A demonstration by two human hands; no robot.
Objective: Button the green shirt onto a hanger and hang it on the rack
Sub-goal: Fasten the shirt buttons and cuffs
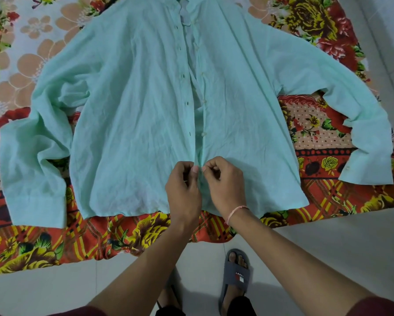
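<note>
A pale green shirt (pixel 136 106) lies spread flat on a flowered bed cover, collar at the far end, both sleeves stretched out to the sides. Its front is open along the middle, with buttonholes on the left placket and buttons on the right one. My left hand (pixel 183 185) pinches the left placket near the hem. My right hand (pixel 225 179) pinches the right placket just beside it. The two edges meet between my fingertips. A grey shape shows inside the collar opening; I cannot tell whether it is a hanger. No rack is in view.
The flowered bed cover (pixel 43 242) in red, yellow and orange hangs over the near edge. Light tiled floor (pixel 328 247) runs along the front and right. My foot in a grey slipper (pixel 236 274) stands close to the bed.
</note>
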